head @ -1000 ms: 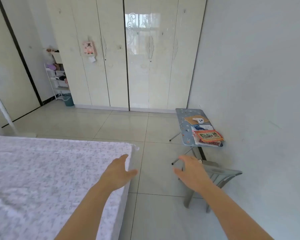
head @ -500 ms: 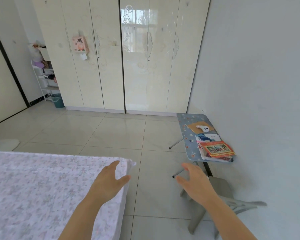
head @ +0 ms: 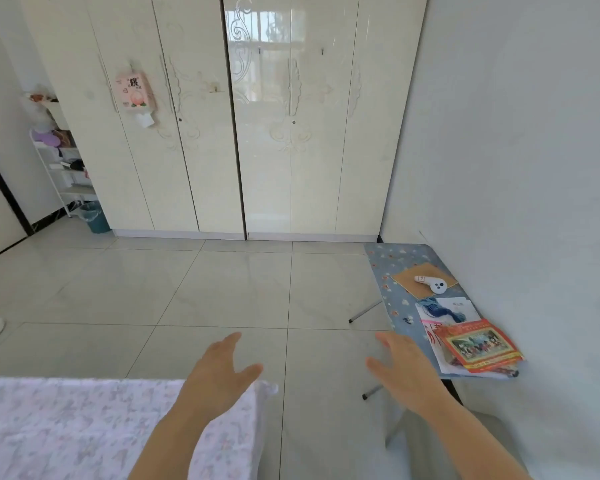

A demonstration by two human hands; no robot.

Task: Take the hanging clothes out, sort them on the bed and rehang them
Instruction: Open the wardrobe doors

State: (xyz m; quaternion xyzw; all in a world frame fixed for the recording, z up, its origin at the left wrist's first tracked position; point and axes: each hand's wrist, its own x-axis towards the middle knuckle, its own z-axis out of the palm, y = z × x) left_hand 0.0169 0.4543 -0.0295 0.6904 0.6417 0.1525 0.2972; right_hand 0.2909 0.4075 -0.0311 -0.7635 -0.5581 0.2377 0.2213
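Note:
A tall cream wardrobe [head: 257, 116] with glossy doors fills the far wall, and all its doors are closed, so no hanging clothes show. The bed [head: 66, 431], covered in a pale flowered sheet, occupies the lower left. My left hand [head: 222, 372] hovers over the bed's near corner, fingers apart and empty. My right hand [head: 406, 370] is held out over the floor beside a small table, also spread and holding nothing.
A small blue folding table [head: 395, 261] stands against the right wall with a white gadget [head: 435, 283], papers and a red booklet [head: 480, 344] on it. A grey stool [head: 413, 431] sits below my right arm. A white shelf rack [head: 63, 168] and teal bin [head: 94, 216] stand at far left.
The view has moved closer to the wardrobe and shifted right. The bed has slid lower in the frame. Both hands stay spread and empty in front of me.

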